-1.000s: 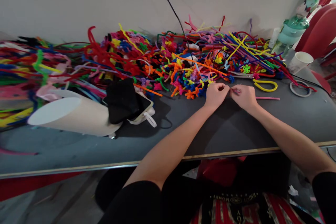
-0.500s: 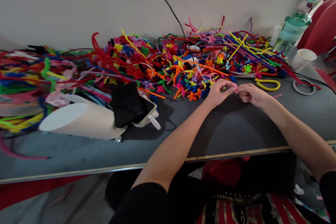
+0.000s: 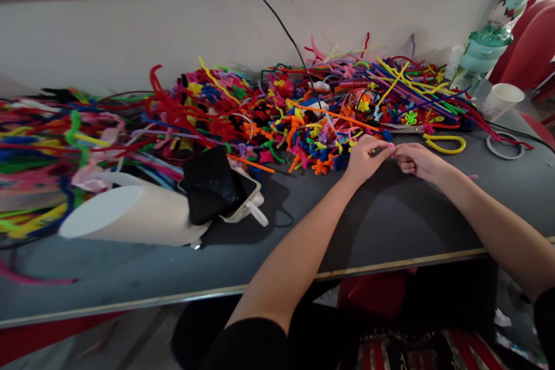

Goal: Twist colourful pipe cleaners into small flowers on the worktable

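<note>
My left hand (image 3: 365,157) and my right hand (image 3: 417,162) meet above the grey table, fingertips almost touching. Both are closed in a pinch on a small pink pipe cleaner piece (image 3: 392,147), mostly covered by the fingers. Just behind them lies a heap of colourful pipe cleaners (image 3: 312,130), some bent into little flowers. A bent yellow pipe cleaner (image 3: 446,145) rests to the right of my right hand, with a pair of scissors (image 3: 403,128), partly buried, behind the hands.
A white cylindrical holder (image 3: 143,211) and a black phone-like device (image 3: 212,185) stand at left. On the right are a roll of tape (image 3: 505,147), a paper cup (image 3: 503,98) and a green bottle (image 3: 483,55). A black cable (image 3: 281,24) hangs over the heap.
The camera view has tilted slightly, so the table sits lower in the picture. Both hands stay together, and less of the pink piece shows between the fingertips.
</note>
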`<move>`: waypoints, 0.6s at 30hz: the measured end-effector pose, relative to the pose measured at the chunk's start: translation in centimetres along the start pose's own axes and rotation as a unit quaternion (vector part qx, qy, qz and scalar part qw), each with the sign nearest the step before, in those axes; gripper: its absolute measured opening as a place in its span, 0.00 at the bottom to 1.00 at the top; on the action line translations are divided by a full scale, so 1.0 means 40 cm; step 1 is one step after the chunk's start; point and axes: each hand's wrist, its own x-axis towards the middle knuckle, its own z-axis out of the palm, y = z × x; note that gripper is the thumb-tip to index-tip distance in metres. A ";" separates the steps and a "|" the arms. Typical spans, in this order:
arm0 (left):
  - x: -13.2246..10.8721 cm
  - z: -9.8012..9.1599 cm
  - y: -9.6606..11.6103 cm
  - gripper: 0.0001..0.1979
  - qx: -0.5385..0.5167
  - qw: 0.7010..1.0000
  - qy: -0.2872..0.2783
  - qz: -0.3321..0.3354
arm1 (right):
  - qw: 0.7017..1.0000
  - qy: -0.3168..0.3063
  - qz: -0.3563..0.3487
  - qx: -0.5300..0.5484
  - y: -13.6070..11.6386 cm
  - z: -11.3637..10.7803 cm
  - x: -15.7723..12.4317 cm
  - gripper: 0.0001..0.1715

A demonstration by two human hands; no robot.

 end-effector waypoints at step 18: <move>-0.007 0.014 0.030 0.20 -0.039 0.990 0.025 -0.131 | 0.721 0.385 -0.390 -0.424 0.049 0.045 0.003 0.15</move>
